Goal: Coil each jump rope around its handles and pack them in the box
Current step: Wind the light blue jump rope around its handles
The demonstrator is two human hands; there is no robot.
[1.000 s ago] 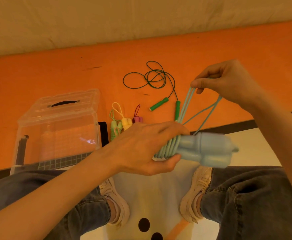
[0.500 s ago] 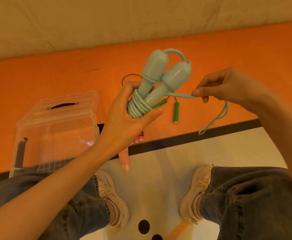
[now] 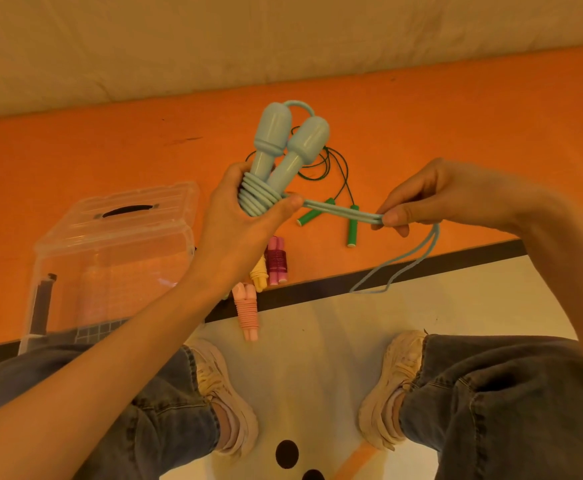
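My left hand (image 3: 245, 223) grips the two light blue jump rope handles (image 3: 290, 147) upright, with several turns of blue rope (image 3: 257, 199) coiled round their lower ends. My right hand (image 3: 432, 199) pinches the doubled blue rope (image 3: 342, 211) stretched taut to the right; its loose end (image 3: 400, 261) hangs in a loop below. A green jump rope (image 3: 352, 230) lies uncoiled on the orange mat. Coiled pink (image 3: 246, 315), yellow (image 3: 259, 271) and magenta (image 3: 276, 261) ropes lie near the mat edge. The clear plastic box (image 3: 110, 258) stands at left with its lid raised.
The orange mat (image 3: 456, 126) runs across the floor, edged by a dark strip. A white mat (image 3: 317, 358) lies below it. My knees in jeans and my pale shoes (image 3: 224, 393) sit at the bottom.
My left hand turned the blue handles from lying sideways to upright and raised them. My right hand pulled the doubled rope out to the right, leaving a shorter loose end.
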